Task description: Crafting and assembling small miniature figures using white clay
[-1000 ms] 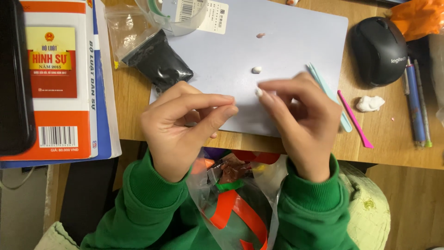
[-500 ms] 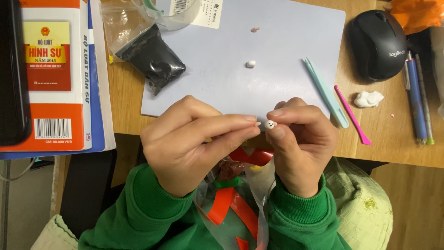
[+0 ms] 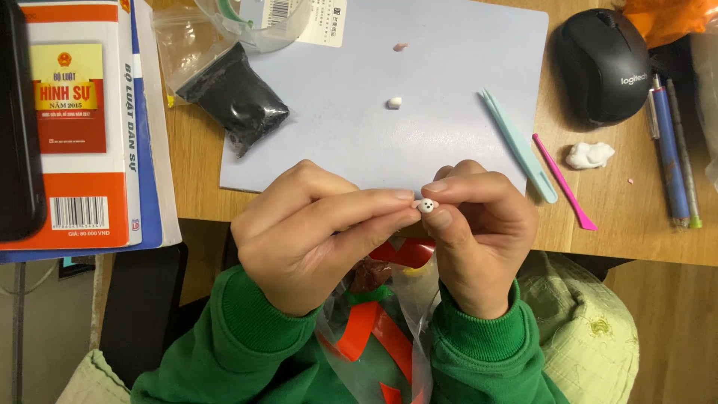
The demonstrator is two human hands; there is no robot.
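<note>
My left hand (image 3: 314, 232) and my right hand (image 3: 479, 232) meet over the near edge of the wooden desk (image 3: 636, 224). Between the fingertips of both sits a tiny white clay ball (image 3: 427, 205) with small dark dots on it. The right thumb and forefinger pinch it; the left fingertips press against it from the left. Both arms wear green sleeves. On the pale blue mat (image 3: 449, 105) behind the hands lie a small white clay bit (image 3: 394, 102) and a small pink bit (image 3: 401, 46).
A black clay bag (image 3: 232, 97) lies at the mat's left corner, with books (image 3: 82, 127) further left. Right of the mat lie a teal tool (image 3: 520, 146), a pink tool (image 3: 565, 183), a white clay lump (image 3: 589, 155), a black mouse (image 3: 602, 63) and pens (image 3: 673, 157). Clear bags with red and green clay (image 3: 381, 329) rest on my lap.
Both hands have drawn back from the mat towards me, off the desk edge, and closed together around the small white clay ball.
</note>
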